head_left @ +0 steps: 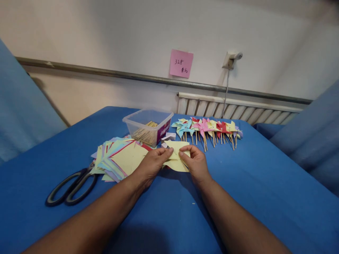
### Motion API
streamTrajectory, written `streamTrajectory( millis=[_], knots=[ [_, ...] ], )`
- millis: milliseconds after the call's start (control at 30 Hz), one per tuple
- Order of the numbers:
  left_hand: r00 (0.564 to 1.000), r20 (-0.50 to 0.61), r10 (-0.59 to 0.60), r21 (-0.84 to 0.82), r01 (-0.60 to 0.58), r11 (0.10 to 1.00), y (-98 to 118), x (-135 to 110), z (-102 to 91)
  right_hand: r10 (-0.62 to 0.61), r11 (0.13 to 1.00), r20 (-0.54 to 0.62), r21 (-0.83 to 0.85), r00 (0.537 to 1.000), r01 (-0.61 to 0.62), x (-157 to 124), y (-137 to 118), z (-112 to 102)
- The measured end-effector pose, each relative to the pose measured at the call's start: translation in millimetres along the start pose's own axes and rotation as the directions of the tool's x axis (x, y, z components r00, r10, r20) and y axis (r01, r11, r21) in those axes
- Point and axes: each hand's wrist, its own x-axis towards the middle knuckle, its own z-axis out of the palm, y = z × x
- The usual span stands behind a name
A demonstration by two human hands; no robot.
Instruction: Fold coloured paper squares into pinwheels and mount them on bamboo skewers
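At the frame's center, our left hand [155, 159] and right hand [196, 162] pinch yellow paper [178, 165] between their fingers [167, 153]. We have scissors [85, 173] at the lower left and pinwheels [203, 126] right of center.

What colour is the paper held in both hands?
Pale yellow; the paper shows best in the head view.

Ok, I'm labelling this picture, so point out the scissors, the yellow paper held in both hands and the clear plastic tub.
Scissors [76, 184], head view: on the dark handles.
Held yellow paper [176, 164], head view: on its lower part.
Clear plastic tub [163, 130], head view: on its purple-labelled wall.
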Motion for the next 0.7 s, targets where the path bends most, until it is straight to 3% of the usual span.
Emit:
streamTrajectory(
  millis=[433,700],
  knots=[
    [0.995,-0.092,0.044,0.075,-0.037,0.997,0.4,0.3,0.8,0.024,1.0,0.106,0.01,0.994,-0.025,-6.8,-7.7,1.2],
    [0.991,-0.116,0.06,0.13,-0.044,0.99,0.3,-0.3,0.6,-0.004,0.998,0.049,-0.06,0.999,0.007,-4.3,-1.9,2.0]
  ],
)
